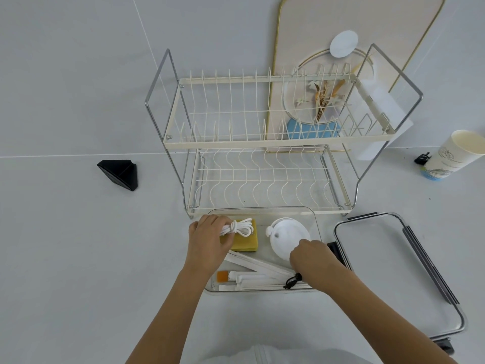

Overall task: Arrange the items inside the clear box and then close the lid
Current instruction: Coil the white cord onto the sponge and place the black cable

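A two-tier dish rack stands just behind the clear box on the desk, its lid lying alongside, as the left hand pinches a knotted white cord over a yellow sponge and the right hand, its grip curled, touches a white round lid inside.

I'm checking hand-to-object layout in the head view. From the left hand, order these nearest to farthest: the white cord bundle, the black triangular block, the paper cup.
1. White cord bundle: in the left hand, over the yellow sponge inside the clear box.
2. Black triangular block: on the surface, up and to the left.
3. Paper cup: far right, beyond the dish rack.
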